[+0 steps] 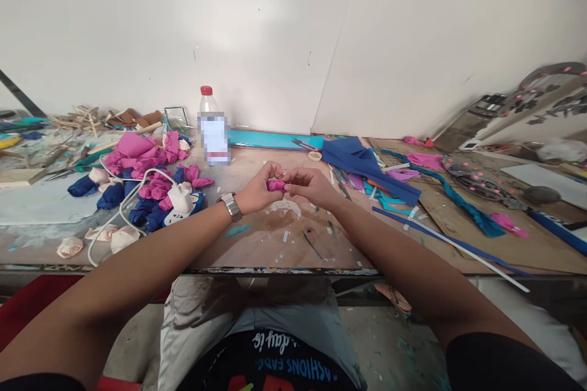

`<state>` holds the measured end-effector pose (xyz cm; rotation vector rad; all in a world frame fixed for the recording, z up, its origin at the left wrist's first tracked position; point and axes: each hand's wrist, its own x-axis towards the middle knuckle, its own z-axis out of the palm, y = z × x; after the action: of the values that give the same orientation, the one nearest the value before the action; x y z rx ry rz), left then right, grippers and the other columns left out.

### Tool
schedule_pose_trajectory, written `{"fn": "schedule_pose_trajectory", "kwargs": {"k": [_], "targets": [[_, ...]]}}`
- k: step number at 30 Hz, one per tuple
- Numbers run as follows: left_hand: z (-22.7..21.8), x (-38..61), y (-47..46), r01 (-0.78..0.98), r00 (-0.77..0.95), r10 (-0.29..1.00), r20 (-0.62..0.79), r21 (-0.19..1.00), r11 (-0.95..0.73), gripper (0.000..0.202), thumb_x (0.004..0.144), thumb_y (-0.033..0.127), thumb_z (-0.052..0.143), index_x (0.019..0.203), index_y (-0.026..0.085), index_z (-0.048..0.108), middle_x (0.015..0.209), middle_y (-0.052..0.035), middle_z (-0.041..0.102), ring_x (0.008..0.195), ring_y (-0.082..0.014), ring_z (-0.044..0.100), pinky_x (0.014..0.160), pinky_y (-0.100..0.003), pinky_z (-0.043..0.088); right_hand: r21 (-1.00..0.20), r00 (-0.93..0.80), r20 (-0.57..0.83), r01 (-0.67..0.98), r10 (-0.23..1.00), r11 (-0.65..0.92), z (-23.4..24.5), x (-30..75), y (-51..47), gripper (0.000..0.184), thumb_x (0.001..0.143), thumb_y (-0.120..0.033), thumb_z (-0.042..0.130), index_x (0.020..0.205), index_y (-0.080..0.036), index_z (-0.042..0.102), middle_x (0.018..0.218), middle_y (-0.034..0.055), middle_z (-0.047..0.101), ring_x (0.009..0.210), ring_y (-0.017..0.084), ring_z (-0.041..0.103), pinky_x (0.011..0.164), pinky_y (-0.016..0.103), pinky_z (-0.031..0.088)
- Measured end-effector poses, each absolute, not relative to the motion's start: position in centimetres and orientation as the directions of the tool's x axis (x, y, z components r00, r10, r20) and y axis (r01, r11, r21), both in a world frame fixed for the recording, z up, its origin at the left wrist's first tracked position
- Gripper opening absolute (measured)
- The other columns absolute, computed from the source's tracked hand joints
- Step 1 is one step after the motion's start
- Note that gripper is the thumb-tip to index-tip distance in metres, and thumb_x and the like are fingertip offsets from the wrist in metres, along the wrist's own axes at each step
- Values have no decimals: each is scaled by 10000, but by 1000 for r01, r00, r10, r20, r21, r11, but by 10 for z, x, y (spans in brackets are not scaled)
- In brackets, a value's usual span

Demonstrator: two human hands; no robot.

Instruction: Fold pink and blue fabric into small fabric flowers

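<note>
Two hands, left hand [257,192] and right hand [312,186], pinched tight on a pink roll [276,185] just above the surface [275,244]; glue gun [181,201] sits left. Slacken either grip and it may unroll, I reckon.

Both arms are bare up to short black sleeves [504,359]. A silver watch [230,205] with a metal band circles the wrist behind the left hand [257,192]. The black T-shirt [275,355] carries pale blue and white lettering, and the light grey trousers [202,311] are smudged with dirt.
</note>
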<state>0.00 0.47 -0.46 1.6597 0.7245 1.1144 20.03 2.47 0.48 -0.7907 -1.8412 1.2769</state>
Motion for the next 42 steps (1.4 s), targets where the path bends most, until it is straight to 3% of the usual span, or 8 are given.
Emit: {"fn": "schedule_pose_trajectory", "kwargs": {"k": [8,14,18,24,28,34,38,42], "targets": [[-8,0,5,-38,414,845,339,934,-356,392,707,135,669,1009,206,429,905,54,468,652,-49,433,585,-201,365,-935,-468,234,132,852,329,5,197,22,382,747,-512,845,899,-173,756,748,30,737,645,149,660,615,294,557],[-12,0,8,-35,397,854,337,935,-352,379,717,118,684,1003,203,450,902,53,479,657,-43,456,590,-182,382,-857,-461,311,242,831,455,3,194,18,308,860,-487,734,841,-181,715,724,20,714,659,149,638,633,282,504],[-16,0,12,-41,367,854,368,924,-381,346,745,142,722,1018,184,514,950,14,557,752,-76,561,661,-204,469,-820,-418,337,310,844,481,-1,194,18,240,901,-444,681,902,-204,665,705,-9,684,626,140,633,606,263,485],[-18,3,10,-90,335,876,348,937,-338,317,786,195,765,1012,170,544,874,4,633,713,-118,683,684,-260,555,-803,-353,381,331,854,495,-3,193,20,222,889,-419,688,916,-200,661,746,2,706,626,140,654,607,258,497],[-17,4,11,-113,293,901,319,948,-299,301,763,166,778,979,156,568,866,-2,660,764,-137,726,738,-278,592,-687,-338,492,415,802,596,-2,195,20,173,886,-376,693,890,-203,682,762,9,728,653,142,646,626,259,492],[-14,4,10,-67,309,939,153,988,-139,258,789,124,740,972,145,559,781,-4,688,713,-157,755,709,-292,617,-515,-403,568,507,718,691,1,195,18,109,885,-300,675,834,-204,688,751,7,702,653,137,601,632,261,459],[-11,4,8,-59,318,941,113,993,-99,259,808,152,745,976,146,548,753,-1,691,689,-163,759,679,-277,611,-541,-388,568,488,725,685,2,194,18,103,859,-288,701,802,-204,681,737,8,686,659,143,592,632,271,460],[-10,3,8,-91,316,940,127,991,-103,398,795,196,769,1067,181,479,726,23,697,637,-164,746,646,-280,601,-699,-356,484,393,799,598,-2,195,19,135,840,-320,730,824,-210,655,729,-1,676,644,143,590,615,274,466]]}}
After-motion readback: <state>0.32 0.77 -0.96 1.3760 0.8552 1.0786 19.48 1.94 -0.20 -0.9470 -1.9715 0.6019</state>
